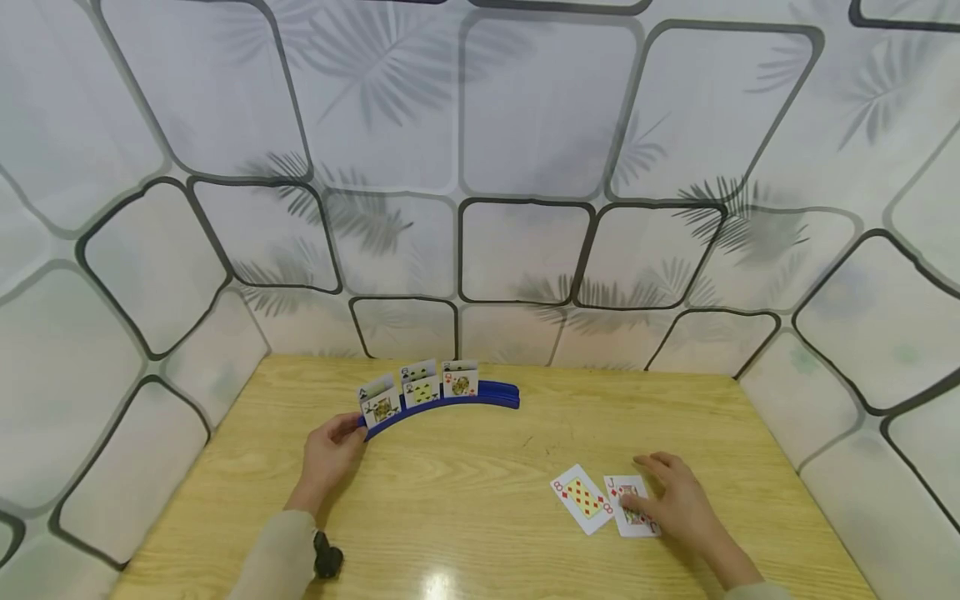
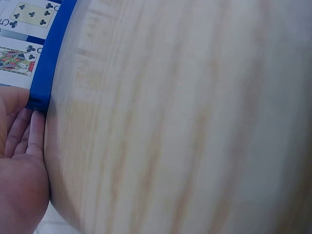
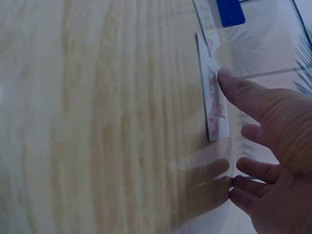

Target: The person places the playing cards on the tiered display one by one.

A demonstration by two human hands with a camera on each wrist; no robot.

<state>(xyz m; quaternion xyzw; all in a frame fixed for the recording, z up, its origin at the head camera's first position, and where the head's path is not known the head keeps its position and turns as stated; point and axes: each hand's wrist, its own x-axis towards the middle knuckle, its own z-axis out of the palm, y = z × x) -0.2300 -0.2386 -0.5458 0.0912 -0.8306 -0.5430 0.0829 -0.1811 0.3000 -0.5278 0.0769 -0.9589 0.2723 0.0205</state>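
Observation:
A curved blue card holder (image 1: 480,402) stands on the table with playing cards upright in it, in two rows. Its front row shows a clubs face card (image 1: 382,409), a five of clubs (image 2: 32,15) and a red face card (image 1: 461,384). At the holder's left end, my left hand (image 1: 330,458) grips it between thumb and fingers. On the right, an eight of diamonds (image 1: 579,498) and a jack of diamonds (image 1: 632,493) lie face up, side by side. My right hand (image 1: 678,504) is over the jack, thumb on or just above it, the other fingers relaxed beyond the card's edge.
The light wooden table (image 1: 465,517) is bounded by patterned fabric walls (image 1: 525,250) at the back and both sides. A small black object (image 1: 327,556) sits at the left sleeve's cuff.

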